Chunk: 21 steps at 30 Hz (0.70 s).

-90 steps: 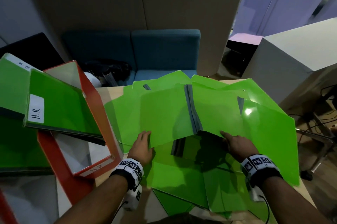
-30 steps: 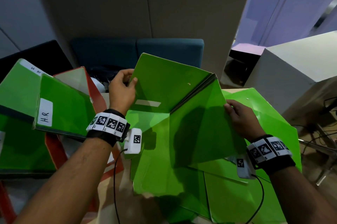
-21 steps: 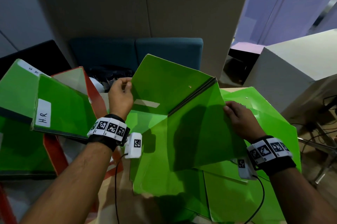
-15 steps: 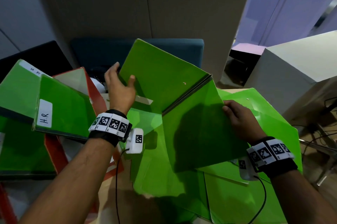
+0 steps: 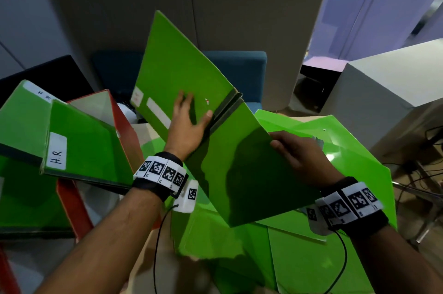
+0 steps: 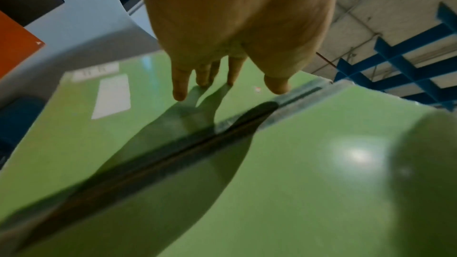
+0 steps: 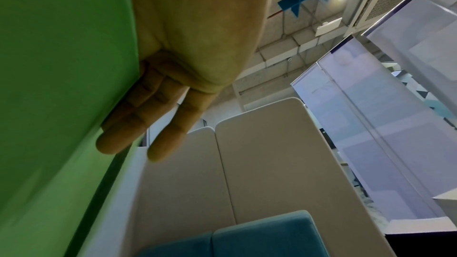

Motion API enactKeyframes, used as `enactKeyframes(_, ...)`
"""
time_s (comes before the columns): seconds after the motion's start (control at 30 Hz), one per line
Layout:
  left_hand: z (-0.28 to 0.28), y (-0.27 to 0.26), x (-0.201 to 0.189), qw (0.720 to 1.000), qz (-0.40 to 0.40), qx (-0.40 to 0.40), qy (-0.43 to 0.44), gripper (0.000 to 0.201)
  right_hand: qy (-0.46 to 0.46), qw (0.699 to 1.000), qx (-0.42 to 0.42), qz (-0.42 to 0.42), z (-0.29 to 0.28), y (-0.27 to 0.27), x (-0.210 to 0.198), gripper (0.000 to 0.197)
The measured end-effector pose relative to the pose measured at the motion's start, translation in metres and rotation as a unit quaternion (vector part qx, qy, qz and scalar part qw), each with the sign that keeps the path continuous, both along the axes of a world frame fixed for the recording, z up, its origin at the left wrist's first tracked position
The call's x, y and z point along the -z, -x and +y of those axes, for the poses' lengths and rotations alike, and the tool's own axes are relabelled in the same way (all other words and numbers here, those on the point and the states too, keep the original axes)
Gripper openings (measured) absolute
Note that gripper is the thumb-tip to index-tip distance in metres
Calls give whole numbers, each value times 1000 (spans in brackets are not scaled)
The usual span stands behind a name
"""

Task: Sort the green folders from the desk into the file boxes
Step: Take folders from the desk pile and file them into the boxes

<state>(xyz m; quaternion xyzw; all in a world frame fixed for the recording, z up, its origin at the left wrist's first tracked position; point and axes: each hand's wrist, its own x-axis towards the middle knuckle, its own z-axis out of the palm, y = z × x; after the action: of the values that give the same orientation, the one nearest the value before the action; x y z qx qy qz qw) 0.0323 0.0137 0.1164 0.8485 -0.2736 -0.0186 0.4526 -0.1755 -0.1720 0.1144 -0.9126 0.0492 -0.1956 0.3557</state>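
An open green folder hangs above the desk, spread like a book with its dark spine pointing up and away. Its left cover stands steeply and carries white labels. My left hand lies flat on that cover beside the spine, fingers straight. My right hand pinches the right cover's outer edge, thumb on top, fingers underneath against the green sheet. More green folders lie spread on the desk below.
Red file boxes stand at the left, holding green folders, one labelled "H.R". A blue sofa sits behind the desk, and a pale cabinet is at the right. Wrist cables hang under both arms.
The folder came up off the desk pile. My left hand left the left cover's outer edge and now lies flat near the spine; that cover has swung up steeper. The right hand's hold is unchanged.
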Motion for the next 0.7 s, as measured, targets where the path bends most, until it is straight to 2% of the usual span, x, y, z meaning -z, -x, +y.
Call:
enactKeyframes(0.07, -3, 8, 2, 999, -3, 47, 6, 66, 3, 1000, -14, -14, 4, -3, -3, 33)
enactKeyframes(0.17, -4, 17, 7, 992, 4, 104, 66, 52, -6, 999, -21, -24, 9, -7, -9, 34)
enactKeyframes(0.3, 1, 21, 8, 987, 38, 134, 81, 27, 28, 998, -21, -47, 9, -12, -10, 31)
enactKeyframes(0.4, 7, 20, 3, 988, 13, 131, 79, 11, 63, 997, -1, -50, 9, -13, -4, 36)
enactKeyframes(0.5, 11, 18, -5, 990, 4, 99, 98, 15, 127, 988, 29, -86, 5, -17, 4, 32)
enactKeyframes(0.57, 12, 18, -10, 991, 0, 78, 113, 22, 125, 987, 22, -97, 1, -23, 8, 30)
enactKeyframes(0.7, 16, 20, -19, 987, -46, 69, 135, 29, 114, 986, 27, -117, 2, -31, 8, 44)
